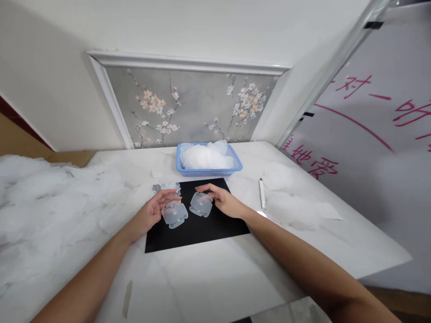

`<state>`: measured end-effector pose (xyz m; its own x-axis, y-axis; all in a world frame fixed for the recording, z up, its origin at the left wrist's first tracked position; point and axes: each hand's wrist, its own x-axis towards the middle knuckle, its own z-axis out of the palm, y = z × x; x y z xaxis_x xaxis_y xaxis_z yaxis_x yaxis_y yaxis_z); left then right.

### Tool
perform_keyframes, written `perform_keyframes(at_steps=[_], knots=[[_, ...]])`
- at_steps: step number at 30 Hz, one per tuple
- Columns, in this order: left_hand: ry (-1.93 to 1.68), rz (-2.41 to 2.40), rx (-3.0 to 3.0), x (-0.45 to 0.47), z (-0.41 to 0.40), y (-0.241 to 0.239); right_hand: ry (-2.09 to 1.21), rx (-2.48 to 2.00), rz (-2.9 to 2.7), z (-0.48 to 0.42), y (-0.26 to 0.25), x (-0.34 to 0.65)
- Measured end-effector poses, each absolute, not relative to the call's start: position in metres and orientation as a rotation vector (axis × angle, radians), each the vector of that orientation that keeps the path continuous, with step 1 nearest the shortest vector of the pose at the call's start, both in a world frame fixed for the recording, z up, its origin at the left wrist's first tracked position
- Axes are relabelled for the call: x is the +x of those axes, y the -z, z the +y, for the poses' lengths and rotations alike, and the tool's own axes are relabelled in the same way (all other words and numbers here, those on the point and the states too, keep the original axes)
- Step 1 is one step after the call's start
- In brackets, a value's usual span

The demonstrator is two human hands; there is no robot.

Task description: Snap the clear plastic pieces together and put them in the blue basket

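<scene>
Two clear, notched plastic pieces show between the hands, over the black mat. The left hand (pixel 152 214) is at the left piece (pixel 175 215), fingers loosely spread along its far edge; I cannot tell whether the thumb pinches it. The right hand (pixel 226 202) curls around the far right side of the right piece (pixel 201 205), and whether it pinches or only touches, I cannot tell either. Another clear piece lies at the far left of the black mat (pixel 202 235). Such thin sheets probably flex and cling, so light edge contact seems best, with fingertips off the flat middle. Against black, their outlines read easily; over the pale heap (pixel 43 215) at left, they would blur.
</scene>
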<state>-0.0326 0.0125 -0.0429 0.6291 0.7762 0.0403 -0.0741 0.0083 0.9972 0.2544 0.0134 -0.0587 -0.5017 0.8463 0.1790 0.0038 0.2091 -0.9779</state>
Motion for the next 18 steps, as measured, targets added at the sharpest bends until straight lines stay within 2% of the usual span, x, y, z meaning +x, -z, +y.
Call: perform_keyframes(at_steps=[7,13,18], knots=[[-0.753,0.609,1.436,-0.031,0.013,0.042,-1.325,-0.84,-1.808,0.014,0.06,0.257],[-0.775,0.596,1.443,-0.031,0.013,0.042,-0.686,-1.171,-2.052,0.004,0.045,0.246],[-0.837,0.574,1.472,-0.022,0.005,0.034,-0.608,-1.225,-2.165,-0.009,0.038,0.215]])
